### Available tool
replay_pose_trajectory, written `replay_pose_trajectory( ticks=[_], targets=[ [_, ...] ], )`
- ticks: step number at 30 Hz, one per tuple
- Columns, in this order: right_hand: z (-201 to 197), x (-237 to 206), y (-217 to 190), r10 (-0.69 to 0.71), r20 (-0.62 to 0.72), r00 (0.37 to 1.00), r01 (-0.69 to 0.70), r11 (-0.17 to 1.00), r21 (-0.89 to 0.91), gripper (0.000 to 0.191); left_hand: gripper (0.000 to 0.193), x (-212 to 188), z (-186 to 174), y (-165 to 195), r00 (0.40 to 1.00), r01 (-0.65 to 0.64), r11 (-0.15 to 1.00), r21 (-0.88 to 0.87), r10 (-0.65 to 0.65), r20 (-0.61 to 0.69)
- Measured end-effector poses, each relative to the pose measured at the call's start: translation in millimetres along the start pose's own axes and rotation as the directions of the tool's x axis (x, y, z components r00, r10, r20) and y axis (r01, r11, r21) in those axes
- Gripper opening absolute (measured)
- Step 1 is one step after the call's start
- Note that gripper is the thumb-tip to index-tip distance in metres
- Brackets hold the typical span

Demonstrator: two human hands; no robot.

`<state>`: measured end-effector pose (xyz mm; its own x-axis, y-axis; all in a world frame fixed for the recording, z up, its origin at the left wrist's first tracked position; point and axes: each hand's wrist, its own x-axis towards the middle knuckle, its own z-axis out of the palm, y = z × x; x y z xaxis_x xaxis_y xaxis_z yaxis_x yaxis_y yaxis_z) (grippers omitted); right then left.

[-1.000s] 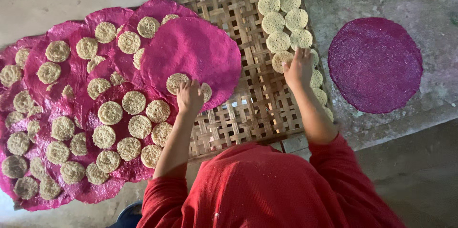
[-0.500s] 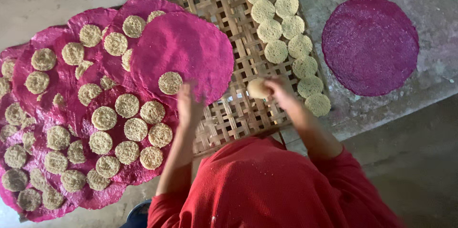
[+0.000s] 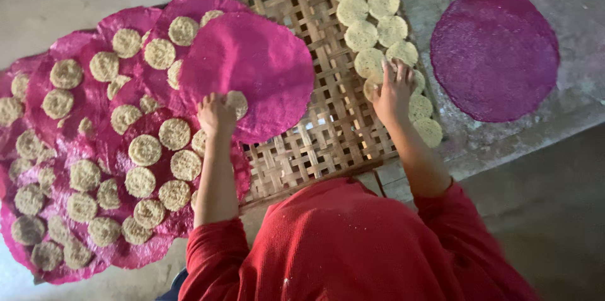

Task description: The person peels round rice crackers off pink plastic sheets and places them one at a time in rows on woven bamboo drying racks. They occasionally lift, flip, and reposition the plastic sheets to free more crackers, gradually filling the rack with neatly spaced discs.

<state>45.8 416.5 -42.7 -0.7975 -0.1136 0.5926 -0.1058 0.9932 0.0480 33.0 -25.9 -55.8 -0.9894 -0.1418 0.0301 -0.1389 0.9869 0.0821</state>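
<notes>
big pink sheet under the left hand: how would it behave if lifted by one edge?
The pink sheet looks thin and drapes over the woven tray, so probably floppy and light. Its edge looks ragged, so it may tear. The pale disc at the left hand would likely slide off.

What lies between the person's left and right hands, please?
In the head view, bare woven bamboo tray spans between left hand and right hand; the pink sheet's edge intrudes.

The person wears a red long-sleeved top of finely ribbed knit, with both sleeves pushed up above the elbows so the forearms are bare. A few small pale specks dot the fabric. Both hands are bare, without rings or bands.
</notes>
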Motion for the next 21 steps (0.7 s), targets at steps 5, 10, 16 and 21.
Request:
replay_pose_trajectory(
  ticks=[5, 10, 16, 21],
  targets=[
    [3, -14, -111, -0.083, 0.623, 0.778, -0.443, 0.631, 0.637, 0.025, 0.05, -42, -12, 43, 0.981, 0.16, 0.957, -0.241, -0.127, 0.144],
    [19, -31, -200, -0.249, 0.865, 0.436, -0.899, -0.08, 0.43, 0.025, 0.05, -98, -18, 77, 0.962, -0.272, 0.836, -0.477, 0.224, -0.155],
    [30, -53, -175, -0.161, 0.81, 0.564, -0.816, 0.044, 0.577, 0.017, 0.078, -114, -4, 50, 0.955, -0.224, 0.328, -0.918, -0.116, -0.274],
    [18, -81, -122, 0.072, 0.69, 0.72, -0.679, 0.276, 0.68, 0.036, 0.074, -101, -5, 39, 0.887, 0.34, -0.279, -0.898, -0.222, 0.405]
  ],
)
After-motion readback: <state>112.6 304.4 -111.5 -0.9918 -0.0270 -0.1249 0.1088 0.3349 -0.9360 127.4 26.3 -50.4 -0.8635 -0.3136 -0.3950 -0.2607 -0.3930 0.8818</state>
